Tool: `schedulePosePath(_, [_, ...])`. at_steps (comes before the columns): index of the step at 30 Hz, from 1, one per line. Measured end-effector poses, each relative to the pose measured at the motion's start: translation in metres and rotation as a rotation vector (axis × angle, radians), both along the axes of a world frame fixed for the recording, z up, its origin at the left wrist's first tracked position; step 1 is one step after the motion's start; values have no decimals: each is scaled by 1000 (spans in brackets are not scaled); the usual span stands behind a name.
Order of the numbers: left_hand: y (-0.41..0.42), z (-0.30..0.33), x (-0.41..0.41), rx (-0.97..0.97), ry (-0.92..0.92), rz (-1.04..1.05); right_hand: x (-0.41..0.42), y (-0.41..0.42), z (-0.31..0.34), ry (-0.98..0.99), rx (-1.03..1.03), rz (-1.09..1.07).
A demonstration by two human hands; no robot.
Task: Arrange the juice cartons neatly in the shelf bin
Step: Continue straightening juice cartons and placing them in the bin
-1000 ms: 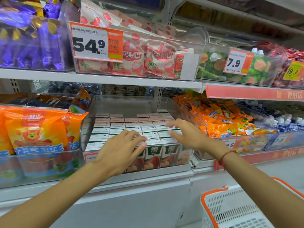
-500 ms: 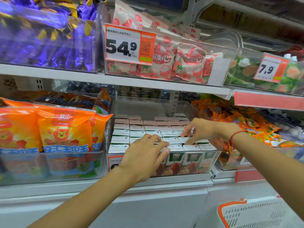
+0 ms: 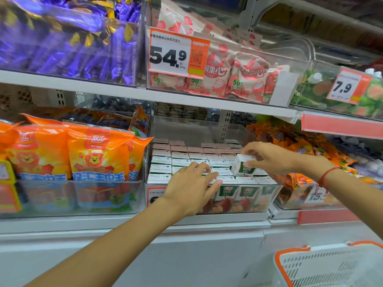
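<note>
The right hand (image 3: 271, 157) has one juice carton (image 3: 243, 166) pinched between thumb and fingertips, lifted above the right-hand rows of the clear shelf bin (image 3: 232, 129) and tipped, its top leaning back and left while the green label faces the front. Its long axis runs top to bottom, so it wants to go upright like the packed cartons (image 3: 186, 157) below, label forward as in the front row. It looks a small stiff box, light enough for a finger pinch, though I reckon the smooth coated sides could slip and hard squeezing would dent it; holding two opposite faces near the top seems soundest. The left hand (image 3: 191, 188) rests on the front cartons with loosely bent fingers, gripping nothing that I can see.
</note>
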State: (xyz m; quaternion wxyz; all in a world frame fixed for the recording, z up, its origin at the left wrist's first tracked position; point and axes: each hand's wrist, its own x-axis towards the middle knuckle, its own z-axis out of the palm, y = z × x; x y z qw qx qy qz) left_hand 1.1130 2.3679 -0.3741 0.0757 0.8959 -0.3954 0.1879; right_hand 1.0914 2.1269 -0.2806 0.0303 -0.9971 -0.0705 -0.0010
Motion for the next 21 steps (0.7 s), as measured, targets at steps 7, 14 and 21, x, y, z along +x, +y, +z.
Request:
schedulePosePath(7, [2, 3, -1, -8, 66, -7, -48, 22, -15, -572, 492, -49])
schedulePosePath(14, [22, 30, -34, -345, 287, -15, -96, 88, -46, -416, 1145, -146])
schedulePosePath(21, [47, 29, -81, -723, 1031, -157, -104, 125, -60, -171, 1388, -163])
